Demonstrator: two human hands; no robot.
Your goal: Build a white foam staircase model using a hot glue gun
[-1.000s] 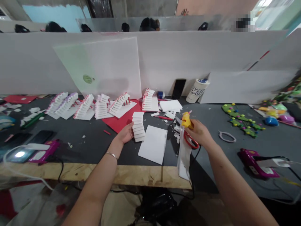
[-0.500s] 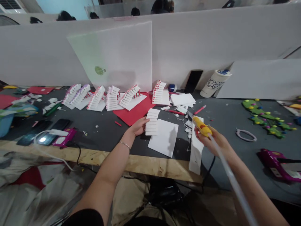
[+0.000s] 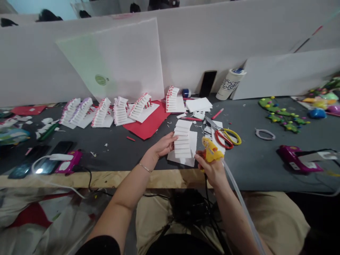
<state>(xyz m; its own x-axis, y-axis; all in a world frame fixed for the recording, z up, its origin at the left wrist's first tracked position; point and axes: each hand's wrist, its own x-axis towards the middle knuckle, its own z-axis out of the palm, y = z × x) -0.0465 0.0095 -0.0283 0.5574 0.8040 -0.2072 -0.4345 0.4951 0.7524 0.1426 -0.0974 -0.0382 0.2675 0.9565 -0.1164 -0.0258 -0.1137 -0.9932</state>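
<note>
My left hand [image 3: 165, 144] pinches the left edge of a small white model staircase [image 3: 182, 141], with its steps facing up. Under and behind it lies a square white board [image 3: 193, 141] on the dark table. My right hand [image 3: 212, 170] is wrapped round a yellow hot glue gun [image 3: 211, 150], close to the staircase's right side. A long clear glue stick [image 3: 239, 198] runs out of the gun's back. Scissors [image 3: 225, 138] with red and yellow handles rest on a white strip just beyond the gun.
Several finished-looking model staircases [image 3: 120, 111] stand along the back, some over red card [image 3: 151, 125]. White boards [image 3: 198, 105], a phone [image 3: 208, 83] and a cup [image 3: 230, 85] are at the rear. Purple power strips [image 3: 69, 162] sit left and right; a wooden edge [image 3: 164, 179] fronts the table.
My right hand has brought the glue gun leftward, away from the scissors and close to the staircase. The staircase has been raised and shifted over the white board. The view has also moved.
</note>
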